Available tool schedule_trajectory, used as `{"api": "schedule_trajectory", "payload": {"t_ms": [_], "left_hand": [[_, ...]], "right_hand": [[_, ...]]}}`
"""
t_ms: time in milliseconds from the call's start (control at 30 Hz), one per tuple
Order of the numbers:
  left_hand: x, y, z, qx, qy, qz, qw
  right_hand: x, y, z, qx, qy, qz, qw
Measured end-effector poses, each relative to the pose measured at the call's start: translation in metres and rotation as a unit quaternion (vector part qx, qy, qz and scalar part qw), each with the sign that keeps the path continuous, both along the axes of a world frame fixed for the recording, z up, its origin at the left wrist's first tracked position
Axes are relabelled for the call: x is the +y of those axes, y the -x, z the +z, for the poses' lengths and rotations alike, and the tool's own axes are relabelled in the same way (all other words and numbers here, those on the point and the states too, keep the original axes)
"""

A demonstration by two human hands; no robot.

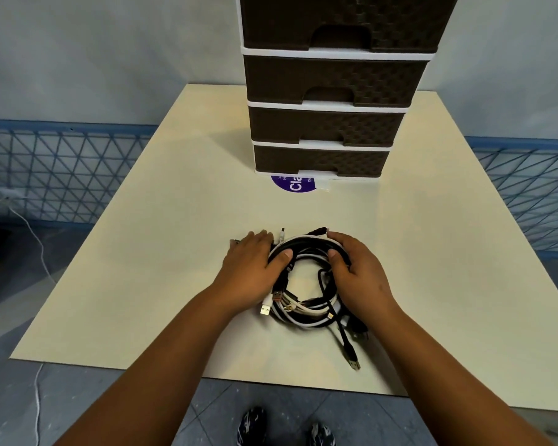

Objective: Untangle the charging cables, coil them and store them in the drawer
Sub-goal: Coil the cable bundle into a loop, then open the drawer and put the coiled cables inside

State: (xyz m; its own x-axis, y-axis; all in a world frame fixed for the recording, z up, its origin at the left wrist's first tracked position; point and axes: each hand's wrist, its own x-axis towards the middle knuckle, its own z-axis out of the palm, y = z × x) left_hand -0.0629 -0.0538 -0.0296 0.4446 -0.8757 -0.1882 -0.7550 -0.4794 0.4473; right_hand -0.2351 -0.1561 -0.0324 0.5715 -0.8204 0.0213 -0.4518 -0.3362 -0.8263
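A tangled bundle of black and white charging cables (306, 312) lies in a rough ring on the cream table (142, 268), near its front edge. My left hand (255, 268) grips the ring's left side, thumb hooked inside the loop. On the right side my right hand (358, 272) grips it the same way. Loose USB plugs stick out at the lower left (266, 309) and lower right (354, 362). At the back of the table stands a dark brown drawer tower (329, 123) with white frames; all its drawers are closed.
A purple round sticker (292, 185) lies on the table just in front of the tower. Blue mesh fencing (46, 172) runs along the wall on both sides. A white wire (36, 239) trails across the floor at left. My shoes (284, 429) show below the table edge.
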Motion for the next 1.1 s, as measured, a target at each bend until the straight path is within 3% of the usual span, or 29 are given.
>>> {"api": "schedule_trajectory", "payload": {"t_ms": [400, 567, 833, 933, 1100], "left_hand": [[-0.015, 0.019, 0.055, -0.039, 0.07, 0.036, 0.996], [-0.034, 0.021, 0.093, -0.151, 0.107, 0.058, 0.981], [-0.097, -0.022, 0.199, -0.349, 0.247, 0.034, 0.903], [-0.129, -0.043, 0.218, -0.39, 0.236, 0.016, 0.89], [-0.165, -0.075, 0.217, -0.431, 0.194, -0.004, 0.881]], "right_hand": [[-0.033, -0.001, 0.048, -0.029, -0.035, 0.025, 0.999], [-0.052, -0.019, 0.072, -0.115, -0.149, -0.034, 0.981], [-0.083, -0.074, 0.097, -0.266, -0.396, -0.107, 0.872], [-0.094, -0.1, 0.101, -0.307, -0.474, -0.144, 0.813], [-0.102, -0.13, 0.108, -0.346, -0.513, -0.159, 0.769]]}}
